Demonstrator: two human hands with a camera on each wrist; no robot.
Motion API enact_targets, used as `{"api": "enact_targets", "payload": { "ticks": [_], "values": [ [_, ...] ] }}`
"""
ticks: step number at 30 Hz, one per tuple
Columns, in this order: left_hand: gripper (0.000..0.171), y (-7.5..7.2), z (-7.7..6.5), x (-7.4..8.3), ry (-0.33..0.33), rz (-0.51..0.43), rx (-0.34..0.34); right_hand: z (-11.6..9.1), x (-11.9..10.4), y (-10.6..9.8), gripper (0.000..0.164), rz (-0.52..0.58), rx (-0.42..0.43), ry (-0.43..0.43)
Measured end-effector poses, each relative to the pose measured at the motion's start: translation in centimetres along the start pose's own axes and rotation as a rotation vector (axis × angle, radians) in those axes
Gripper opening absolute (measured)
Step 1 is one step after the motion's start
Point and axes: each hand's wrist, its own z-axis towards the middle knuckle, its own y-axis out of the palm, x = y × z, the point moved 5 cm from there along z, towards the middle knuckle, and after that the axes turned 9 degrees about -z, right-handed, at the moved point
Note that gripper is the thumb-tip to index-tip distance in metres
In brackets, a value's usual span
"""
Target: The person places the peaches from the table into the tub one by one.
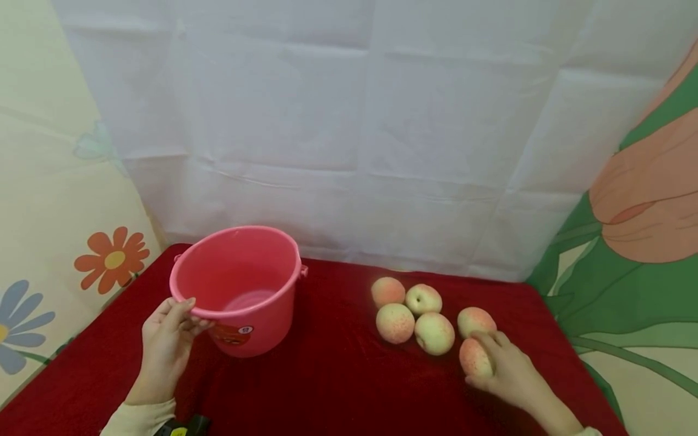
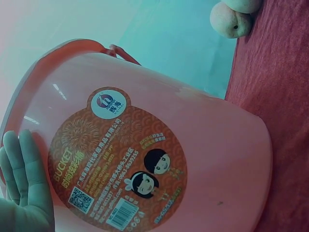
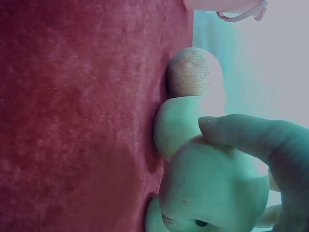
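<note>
A pink plastic bucket stands upright on the left of the red cloth. My left hand pinches its near-left rim, thumb over the edge and fingers along the outside. The round printed label fills much of the left wrist view. On the right, my right hand grips a pink-and-yellow peach between thumb and fingers; the thumb lies across the peach in the right wrist view. Right behind it sits another peach. Whether the held peach touches the cloth I cannot tell.
Several more peaches cluster between bucket and right hand, among them a yellowish one and a blushed one. Red cloth covers the table. A white sheet hangs behind, with flower-patterned fabric at both sides.
</note>
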Motion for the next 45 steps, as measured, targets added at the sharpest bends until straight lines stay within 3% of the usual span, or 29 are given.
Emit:
{"api": "enact_targets", "payload": {
  "ticks": [18, 35, 45],
  "values": [
    [0.021, -0.5, -0.1, -0.1, -0.026, 0.018, 0.045, 1.1, -0.3, -1.8, 0.073, -0.017, 0.001, -0.015],
    [0.023, -0.3, 0.0, -0.1, -0.009, 0.017, 0.023, 2.9, -1.5, -3.2, 0.068, -0.032, 0.121, -0.109],
    [0.024, -0.1, 0.0, -0.1, 0.006, 0.023, 0.002, 3.9, -2.3, -3.5, 0.068, 0.007, 0.104, -0.098]
  ]
}}
